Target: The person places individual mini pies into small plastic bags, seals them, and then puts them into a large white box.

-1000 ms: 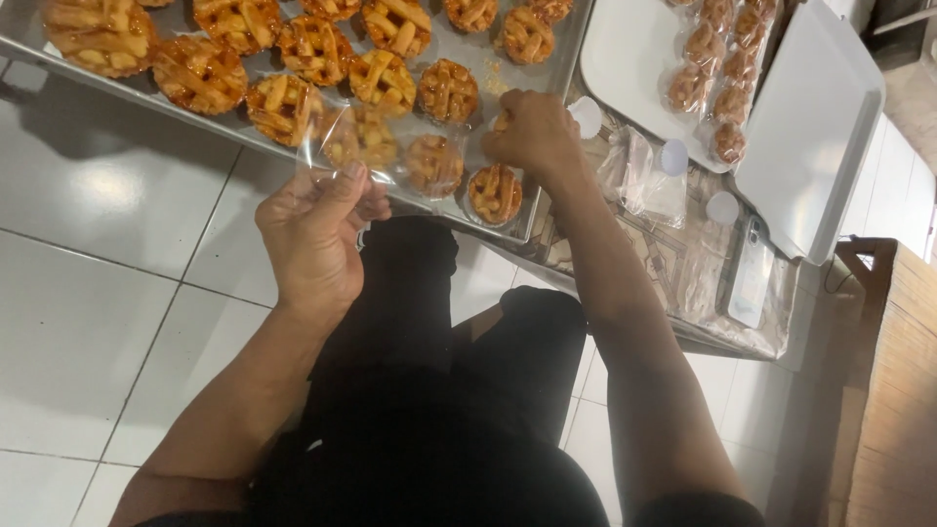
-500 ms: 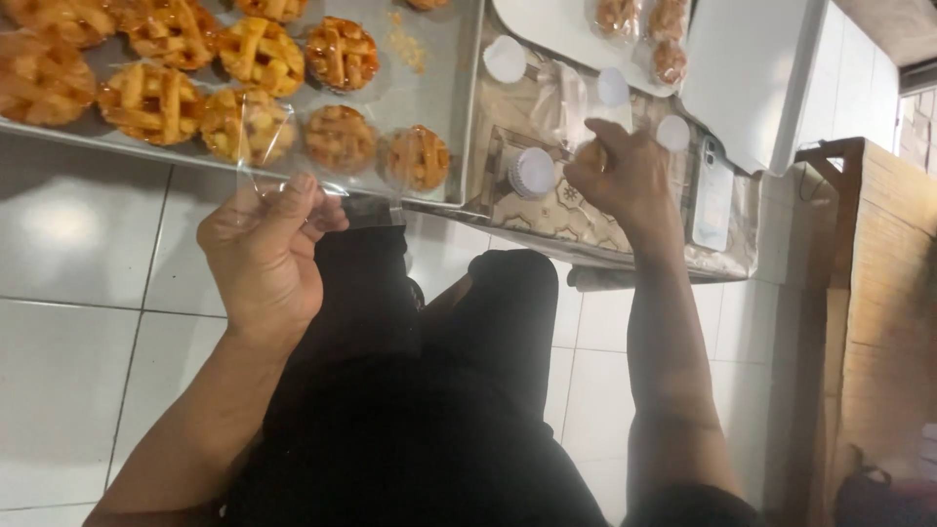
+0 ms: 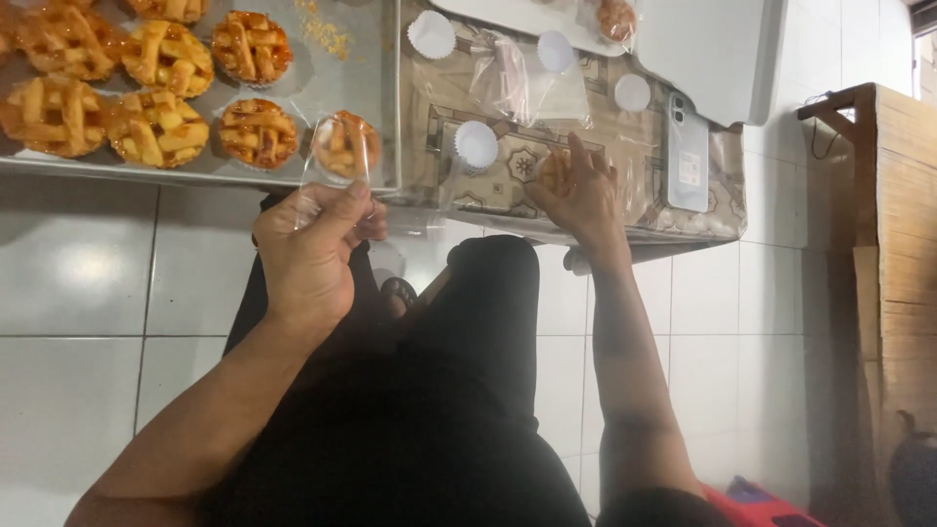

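— What have the hands got?

— Left hand [image 3: 310, 246] pinches a clear plastic bag [image 3: 337, 166], held over the metal tray [image 3: 322, 78] edge. Right hand [image 3: 584, 195] curls round a small tart [image 3: 554, 171] on the patterned cloth [image 3: 508, 176].

— Beyond them?

— White paper cups [image 3: 475, 144], a phone [image 3: 688, 154], lattice tarts [image 3: 156, 127].

I take the baking tray [image 3: 322, 93] as my landmark. Lattice tarts [image 3: 156, 127] lie on it in rows. My left hand [image 3: 312, 244] hovers just off its near right corner, holding a clear bag [image 3: 337, 161] up over that corner. Right of the tray lies a patterned mat [image 3: 508, 166], with paper cups [image 3: 475, 144] scattered on it. My right hand [image 3: 581, 195] rests on the mat's near edge, holding a tart [image 3: 554, 171]. A phone [image 3: 688, 151] lies further right, a white tray [image 3: 703, 49] behind it.
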